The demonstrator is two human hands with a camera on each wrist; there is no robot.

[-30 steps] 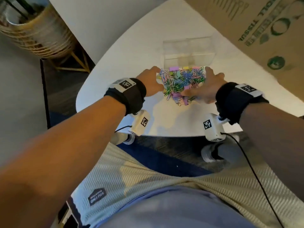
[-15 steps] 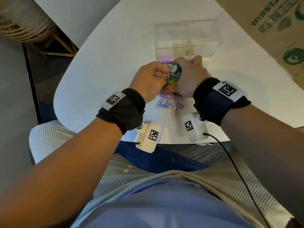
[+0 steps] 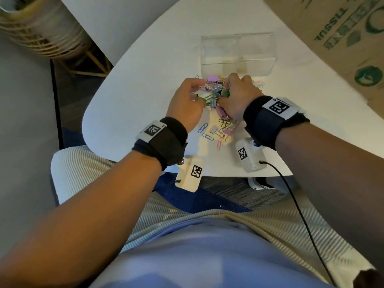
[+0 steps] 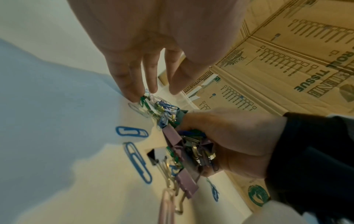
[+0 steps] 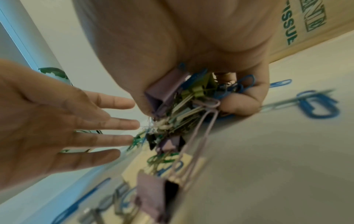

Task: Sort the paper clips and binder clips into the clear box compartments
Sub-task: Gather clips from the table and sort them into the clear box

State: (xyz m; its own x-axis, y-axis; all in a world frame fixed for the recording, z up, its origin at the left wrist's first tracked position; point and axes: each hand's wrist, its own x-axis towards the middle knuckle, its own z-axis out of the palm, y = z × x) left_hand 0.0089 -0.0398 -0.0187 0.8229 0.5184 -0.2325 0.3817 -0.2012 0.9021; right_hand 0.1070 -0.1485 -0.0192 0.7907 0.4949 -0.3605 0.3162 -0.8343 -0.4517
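Observation:
My right hand point(image 3: 236, 94) grips a tangled bunch of clips point(image 5: 184, 103), coloured paper clips mixed with purple binder clips, lifted just above the white table point(image 3: 145, 65). My left hand point(image 3: 187, 100) is beside it with fingers straight; its fingertips point(image 4: 134, 94) touch the left side of the bunch. Loose blue paper clips point(image 3: 205, 132) and a purple binder clip point(image 4: 186, 183) lie on the table under the hands. The clear box point(image 3: 236, 53) stands just beyond the hands, with nothing visible inside.
A large cardboard box point(image 3: 342, 38) printed "TISSUE" stands at the table's right side. A woven basket point(image 3: 37, 28) sits on the floor at the far left. The table's near edge is close to my wrists, with my lap below it.
The hands came together from the sides of the pile. My right hand gathered a bunch of clips and raised it; several clips stayed on the table nearer me. The left hand's fingers have straightened.

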